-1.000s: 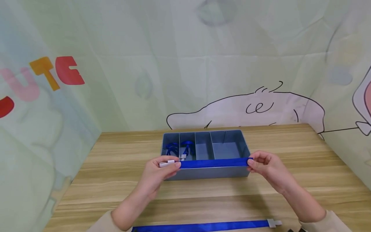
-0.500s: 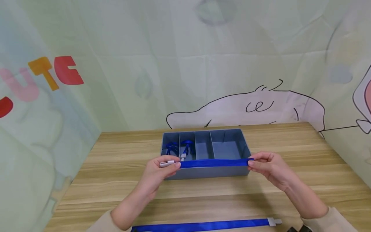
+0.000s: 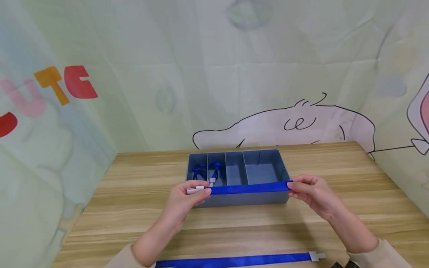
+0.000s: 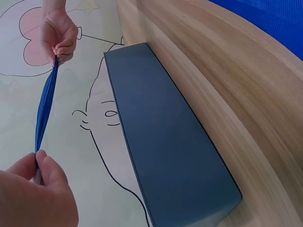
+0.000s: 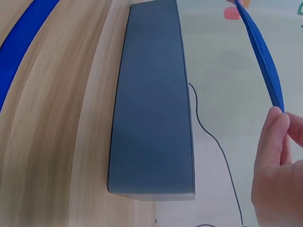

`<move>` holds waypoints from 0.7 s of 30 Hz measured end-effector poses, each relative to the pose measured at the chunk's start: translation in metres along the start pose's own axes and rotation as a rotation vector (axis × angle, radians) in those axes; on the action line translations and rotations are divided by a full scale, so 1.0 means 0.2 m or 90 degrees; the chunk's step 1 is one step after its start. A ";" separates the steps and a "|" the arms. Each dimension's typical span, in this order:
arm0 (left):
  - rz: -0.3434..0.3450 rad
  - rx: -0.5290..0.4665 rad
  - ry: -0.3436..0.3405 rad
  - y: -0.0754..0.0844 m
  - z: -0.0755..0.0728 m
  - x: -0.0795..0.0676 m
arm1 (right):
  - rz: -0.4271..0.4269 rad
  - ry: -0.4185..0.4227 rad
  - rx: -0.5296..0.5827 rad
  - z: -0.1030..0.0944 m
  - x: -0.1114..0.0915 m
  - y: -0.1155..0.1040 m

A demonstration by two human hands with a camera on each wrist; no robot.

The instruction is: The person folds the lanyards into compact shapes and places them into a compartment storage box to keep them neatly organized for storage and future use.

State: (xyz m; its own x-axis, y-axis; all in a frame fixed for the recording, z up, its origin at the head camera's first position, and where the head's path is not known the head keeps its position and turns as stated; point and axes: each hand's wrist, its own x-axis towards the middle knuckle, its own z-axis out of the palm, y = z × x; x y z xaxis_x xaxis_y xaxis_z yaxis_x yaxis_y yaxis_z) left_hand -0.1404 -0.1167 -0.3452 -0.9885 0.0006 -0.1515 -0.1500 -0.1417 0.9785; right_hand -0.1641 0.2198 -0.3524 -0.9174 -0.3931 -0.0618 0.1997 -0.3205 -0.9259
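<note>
A blue lanyard (image 3: 249, 188) is stretched almost level between both hands, in front of the compartment box (image 3: 239, 199). My left hand (image 3: 181, 199) pinches its left end between thumb and fingers, beside a white plastic clip (image 3: 195, 190). The other end is pinched by my right hand (image 3: 310, 191), near the box's front right corner. In the left wrist view the strap (image 4: 45, 106) bows slightly, its layers lying together. The right wrist view shows the strap (image 5: 265, 56) running away from thumb and fingertips.
Bundled blue lanyards lie in the box's leftmost compartment (image 3: 199, 171) and the one beside it (image 3: 217, 168); two compartments to the right hold nothing. Another blue lanyard (image 3: 241, 260) with a pale clip lies straight along the near table. A printed curtain (image 3: 167, 74) stands behind.
My left hand has shifted very slightly right. The strap's right end now sits a little higher, and more of its flat face shows. Both grips stay the same.
</note>
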 end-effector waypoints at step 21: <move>-0.024 -0.079 -0.010 -0.01 0.14 -0.01 | 0.001 0.142 -0.195 0.12 0.02 -0.07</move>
State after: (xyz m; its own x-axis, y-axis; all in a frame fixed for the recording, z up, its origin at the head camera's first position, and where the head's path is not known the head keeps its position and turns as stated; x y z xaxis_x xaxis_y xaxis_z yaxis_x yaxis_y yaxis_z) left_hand -0.1392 -0.0896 -0.3440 -0.9824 0.0244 -0.1850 -0.1848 -0.2633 0.9469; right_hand -0.1625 0.2029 -0.3304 -0.9763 -0.1854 -0.1119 0.1201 -0.0336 -0.9922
